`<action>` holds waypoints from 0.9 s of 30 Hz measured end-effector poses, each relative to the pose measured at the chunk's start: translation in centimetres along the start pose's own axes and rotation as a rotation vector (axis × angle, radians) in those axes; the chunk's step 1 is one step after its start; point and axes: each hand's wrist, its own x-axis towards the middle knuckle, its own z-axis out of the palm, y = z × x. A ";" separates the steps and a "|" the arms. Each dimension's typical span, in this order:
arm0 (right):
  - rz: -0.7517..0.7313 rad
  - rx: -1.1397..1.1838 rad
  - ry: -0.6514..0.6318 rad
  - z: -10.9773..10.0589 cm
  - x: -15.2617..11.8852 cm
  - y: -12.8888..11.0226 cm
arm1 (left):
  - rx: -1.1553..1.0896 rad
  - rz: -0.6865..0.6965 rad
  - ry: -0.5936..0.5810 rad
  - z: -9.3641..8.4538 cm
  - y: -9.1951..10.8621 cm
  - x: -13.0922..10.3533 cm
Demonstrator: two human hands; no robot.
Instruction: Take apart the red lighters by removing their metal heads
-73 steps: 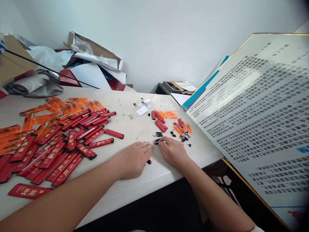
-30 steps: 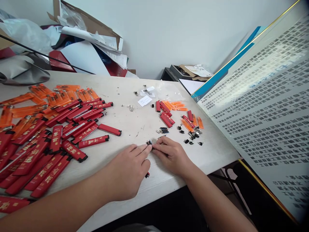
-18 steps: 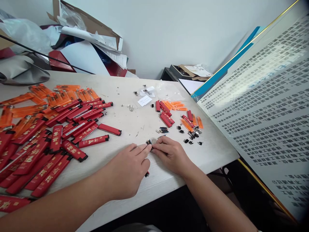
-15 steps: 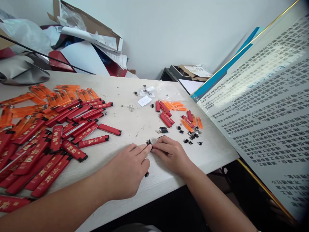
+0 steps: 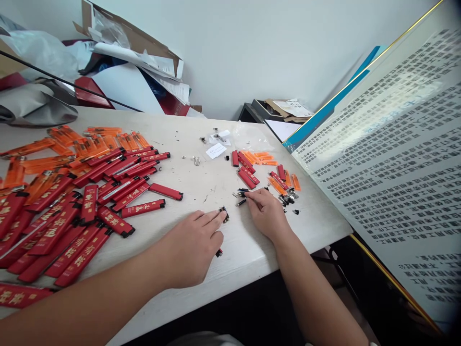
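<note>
Near the middle of the white table (image 5: 201, 178), my left hand (image 5: 194, 245) has its fingertips pressed on a small black and metal lighter part (image 5: 225, 215). Below that hand, the end of a red lighter (image 5: 219, 252) sticks out. My right hand (image 5: 265, 213) is closed, its fingertips pinched at a small pile of thin black parts (image 5: 242, 192); what they grip is too small to make out. One thin black piece (image 5: 241, 202) lies just beside its fingers.
Red lighters (image 5: 142, 208) and orange lighters (image 5: 103, 130) are heaped at left. Smaller groups of orange pieces (image 5: 261, 156) and red pieces (image 5: 248, 178) lie at right. A large printed board (image 5: 389, 168) leans over the right side. Papers and boxes (image 5: 126, 86) stand behind.
My right hand has moved away from the part under my left fingertips, up and to the right, to the thin black parts. My left hand has stayed nearly in place.
</note>
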 end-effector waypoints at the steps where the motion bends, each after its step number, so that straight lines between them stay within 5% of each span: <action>1: -0.010 0.012 -0.001 0.0 -0.1 -0.1 | 0.000 -0.003 0.002 -0.1 0.0 0.0; 27: -0.301 0.166 -0.216 -0.8 -1.3 -2.2 | -0.011 -0.012 0.007 -0.1 -0.2 0.2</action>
